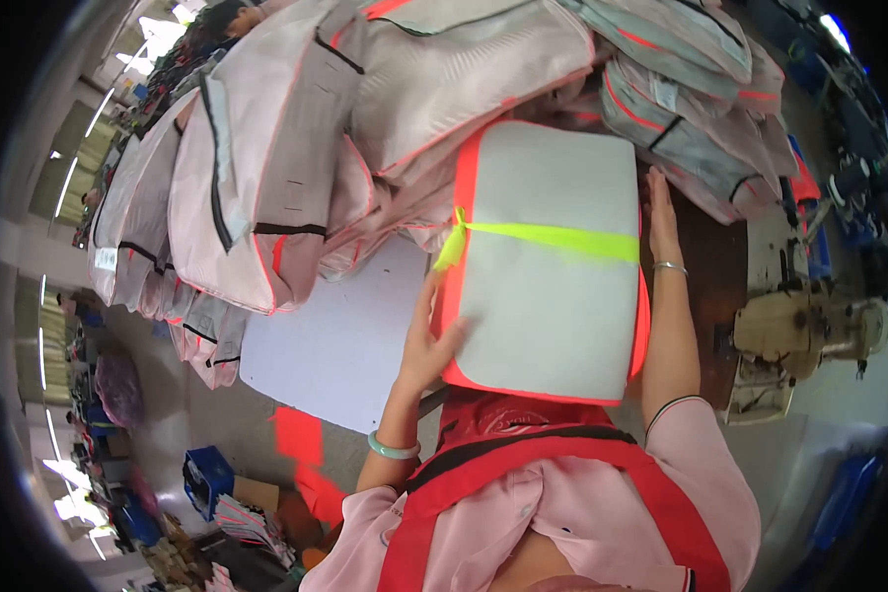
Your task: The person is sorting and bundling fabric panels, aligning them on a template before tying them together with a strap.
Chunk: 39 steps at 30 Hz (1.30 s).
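Observation:
A thick stack of light grey panels with bright orange edges lies in front of me. A neon yellow ribbon runs across it and is knotted at its left edge. My left hand is at the stack's left side, thumb over the top face and fingers along the orange edge, gripping it. Along the right side is my right hand, its fingers stretched out and pointing away from me close to the stack's edge. Whether its palm presses on the stack is hard to tell.
Large pale bags with orange piping and black zips are heaped behind and left of the stack. A white board lies at left. A sewing machine stands at right. A blue crate sits on the floor, lower left.

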Available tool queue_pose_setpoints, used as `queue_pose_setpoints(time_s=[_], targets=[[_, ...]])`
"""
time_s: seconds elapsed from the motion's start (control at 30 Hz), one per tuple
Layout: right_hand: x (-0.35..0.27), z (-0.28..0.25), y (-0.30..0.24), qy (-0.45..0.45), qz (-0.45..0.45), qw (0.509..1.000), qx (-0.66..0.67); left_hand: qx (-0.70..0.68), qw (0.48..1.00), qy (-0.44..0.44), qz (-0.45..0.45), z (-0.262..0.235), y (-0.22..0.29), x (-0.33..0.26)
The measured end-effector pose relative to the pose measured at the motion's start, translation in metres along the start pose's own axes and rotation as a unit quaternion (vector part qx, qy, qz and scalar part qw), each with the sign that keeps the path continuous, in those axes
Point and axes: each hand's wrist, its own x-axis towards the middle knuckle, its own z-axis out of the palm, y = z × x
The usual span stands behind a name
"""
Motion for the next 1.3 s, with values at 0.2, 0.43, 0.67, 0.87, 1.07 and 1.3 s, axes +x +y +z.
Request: queue_pose_setpoints(time_s=[0.2,0.43,0.67,0.87,1.07,1.3], targets=[[-0.115,-0.077,0.132,0.045,0.198,0.960,0.194,-0.209,0.959,0.124,-0.144,0.011,-0.042,-0.020],[-0.231,-0.054,0.174,0.095,0.179,0.942,0.266,-0.385,0.880,0.127,-0.248,0.016,-0.103,-0.052],[-0.217,-0.046,0.169,0.132,0.112,0.964,0.204,-0.259,0.953,0.004,-0.159,-0.013,-0.154,-0.045],[-0.249,-0.048,0.168,0.137,0.080,0.977,0.140,-0.237,0.961,-0.052,-0.132,-0.012,-0.175,-0.044],[-0.251,-0.044,0.163,0.062,0.089,0.993,0.052,-0.288,0.947,-0.029,-0.140,0.000,-0.169,-0.039],[-0.249,-0.037,0.182,-0.033,-0.003,0.999,-0.026,-0.326,0.929,0.052,-0.165,0.027,-0.154,-0.022]])
